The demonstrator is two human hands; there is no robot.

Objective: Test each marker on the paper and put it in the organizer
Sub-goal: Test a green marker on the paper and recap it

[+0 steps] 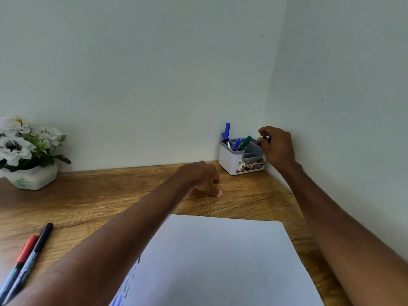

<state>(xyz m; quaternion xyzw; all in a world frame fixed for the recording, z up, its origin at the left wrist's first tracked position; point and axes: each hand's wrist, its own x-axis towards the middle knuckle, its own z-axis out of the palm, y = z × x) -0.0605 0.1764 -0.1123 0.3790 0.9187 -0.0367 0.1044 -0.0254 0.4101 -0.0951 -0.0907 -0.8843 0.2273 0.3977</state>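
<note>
Right of centre, right hand (277,146) pinching dark marker (266,139) over organizer (234,161) by wall corner. Left hand (202,176) loosely curled, empty, on desk (99,195). Paper (220,261) bottom centre; two markers (26,255) lower left.

The sticker (250,166) on the front of the organizer (229,159) shows the letters "OPL" at its right end (the rest is too blurred to read).
</note>
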